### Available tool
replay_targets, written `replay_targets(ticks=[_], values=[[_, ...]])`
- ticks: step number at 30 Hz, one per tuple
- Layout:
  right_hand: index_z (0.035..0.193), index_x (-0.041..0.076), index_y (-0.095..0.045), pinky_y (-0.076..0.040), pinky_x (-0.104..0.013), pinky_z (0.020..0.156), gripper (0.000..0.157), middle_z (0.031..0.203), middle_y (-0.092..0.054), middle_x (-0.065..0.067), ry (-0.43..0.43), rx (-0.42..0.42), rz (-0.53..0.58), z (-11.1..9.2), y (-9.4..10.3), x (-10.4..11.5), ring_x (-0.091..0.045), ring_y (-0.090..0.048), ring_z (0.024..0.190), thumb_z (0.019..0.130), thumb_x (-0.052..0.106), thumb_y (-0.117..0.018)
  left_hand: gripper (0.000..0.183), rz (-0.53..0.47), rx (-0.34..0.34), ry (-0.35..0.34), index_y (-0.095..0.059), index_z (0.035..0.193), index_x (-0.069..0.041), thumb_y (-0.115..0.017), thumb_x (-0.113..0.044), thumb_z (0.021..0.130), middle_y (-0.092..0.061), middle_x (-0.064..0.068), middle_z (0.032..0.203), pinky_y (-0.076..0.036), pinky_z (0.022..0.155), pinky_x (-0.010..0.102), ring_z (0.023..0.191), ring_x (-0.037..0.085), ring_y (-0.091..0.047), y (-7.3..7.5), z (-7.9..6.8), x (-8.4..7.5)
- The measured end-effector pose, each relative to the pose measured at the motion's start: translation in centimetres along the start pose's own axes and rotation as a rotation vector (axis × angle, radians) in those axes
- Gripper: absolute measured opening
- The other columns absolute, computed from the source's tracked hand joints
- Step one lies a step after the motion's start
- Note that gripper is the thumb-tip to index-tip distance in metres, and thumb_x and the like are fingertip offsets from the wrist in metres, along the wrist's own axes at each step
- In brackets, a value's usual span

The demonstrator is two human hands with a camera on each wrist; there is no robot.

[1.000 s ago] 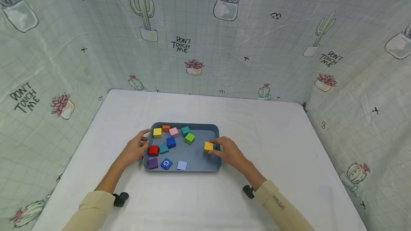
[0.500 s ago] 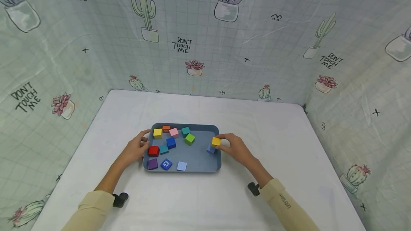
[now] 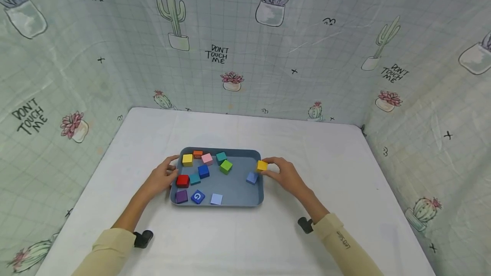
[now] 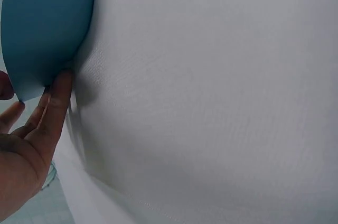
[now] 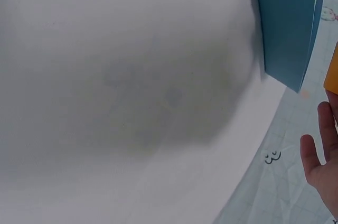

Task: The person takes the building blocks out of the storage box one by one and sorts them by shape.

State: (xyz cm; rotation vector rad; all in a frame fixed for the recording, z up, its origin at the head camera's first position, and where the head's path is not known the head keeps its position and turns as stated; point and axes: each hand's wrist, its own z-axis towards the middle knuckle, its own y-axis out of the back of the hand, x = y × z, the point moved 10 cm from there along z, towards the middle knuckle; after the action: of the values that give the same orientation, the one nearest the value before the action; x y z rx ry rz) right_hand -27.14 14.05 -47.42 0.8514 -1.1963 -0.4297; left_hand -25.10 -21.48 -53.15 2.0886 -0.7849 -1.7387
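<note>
My right hand point(image 3: 285, 174) pinches a golden-yellow cube point(image 3: 262, 165) between thumb and fingers, over the right rim of a blue-grey tray point(image 3: 234, 185). At the right edge of the right wrist view, part of the cube point(image 5: 332, 75) shows above the fingers. On the opposite side, my left hand point(image 3: 158, 179) holds the tray's left end, its thumb point(image 4: 59, 97) against the outer wall in the left wrist view. A periwinkle cube point(image 3: 252, 178) lies in the tray just below the held cube. Further left sit a green cube point(image 3: 226, 166) and a teal one point(image 3: 221, 157).
Elsewhere in the tray lie yellow point(image 3: 187, 160), orange point(image 3: 197, 154), pink point(image 3: 207, 159), blue point(image 3: 203, 171), red point(image 3: 183, 181), purple point(image 3: 181, 196) and pale blue point(image 3: 216, 199) blocks, among others. A white table point(image 3: 314, 156) carries the tray, with cactus-print cloth point(image 3: 245, 37) around it.
My right hand has carried the golden-yellow cube up and right, from inside the tray to its right rim, uncovering the periwinkle cube. My left hand stays at the tray's left end.
</note>
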Motion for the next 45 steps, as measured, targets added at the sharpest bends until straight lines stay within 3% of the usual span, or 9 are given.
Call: replay_targets(ticks=[12, 17, 28, 35, 45], values=[[0.119, 0.011, -0.062, -0.042, -0.044, 0.097, 0.041, 0.117, -0.063, -0.004, -0.024, -0.042, 0.032, -0.2, 1.2, -1.3, -0.024, -0.053, 0.114, 0.083, 0.028, -0.073, 0.056, -0.048, 0.048, 0.036, -0.025, 0.147, -0.005, -0.047, -0.019, 0.098, -0.045, 0.028, 0.124, -0.056, 0.07, 0.039, 0.101, 0.036, -0.054, -0.3, 0.2, 0.9], [0.12, 0.011, -0.062, -0.04, -0.047, 0.098, 0.042, 0.118, -0.062, -0.006, -0.089, -0.028, 0.032, -0.6, 1.0, -2.4, -0.025, -0.052, 0.115, 0.084, 0.029, -0.072, 0.058, -0.079, 0.077, 0.034, -0.024, 0.148, -0.005, -0.048, -0.019, 0.097, -0.043, 0.028, 0.126, -0.056, 0.071, 0.039, 0.103, 0.037, -0.052, -0.8, 0.4, 0.8], [0.122, 0.011, -0.062, -0.039, -0.05, 0.098, 0.042, 0.12, -0.061, -0.007, -0.117, -0.031, 0.028, -0.4, 0.5, -3.5, -0.027, -0.053, 0.114, 0.085, 0.028, -0.071, 0.06, -0.133, 0.081, 0.063, -0.023, 0.15, -0.008, -0.05, -0.02, 0.098, -0.039, 0.03, 0.131, -0.056, 0.071, 0.038, 0.11, 0.042, -0.05, -0.3, -0.2, 1.7], [0.122, 0.011, -0.062, -0.038, -0.051, 0.098, 0.042, 0.119, -0.061, -0.008, -0.142, -0.038, 0.016, -0.3, 0.7, -4.0, -0.028, -0.052, 0.113, 0.084, 0.027, -0.072, 0.061, -0.142, 0.097, 0.015, -0.022, 0.15, -0.008, -0.05, -0.023, 0.098, -0.039, 0.03, 0.131, -0.056, 0.072, 0.038, 0.111, 0.043, -0.049, -0.4, -0.1, 1.6], [0.123, 0.011, -0.062, -0.039, -0.051, 0.097, 0.04, 0.117, -0.062, -0.01, -0.124, 0.004, -0.018, 0.2, 0.1, -4.7, -0.03, -0.055, 0.109, 0.086, 0.024, -0.07, 0.06, -0.137, 0.1, 0.022, -0.021, 0.15, -0.007, -0.049, -0.022, 0.099, -0.039, 0.03, 0.131, -0.056, 0.071, 0.037, 0.11, 0.042, -0.049, -0.6, 0.0, 1.6]])
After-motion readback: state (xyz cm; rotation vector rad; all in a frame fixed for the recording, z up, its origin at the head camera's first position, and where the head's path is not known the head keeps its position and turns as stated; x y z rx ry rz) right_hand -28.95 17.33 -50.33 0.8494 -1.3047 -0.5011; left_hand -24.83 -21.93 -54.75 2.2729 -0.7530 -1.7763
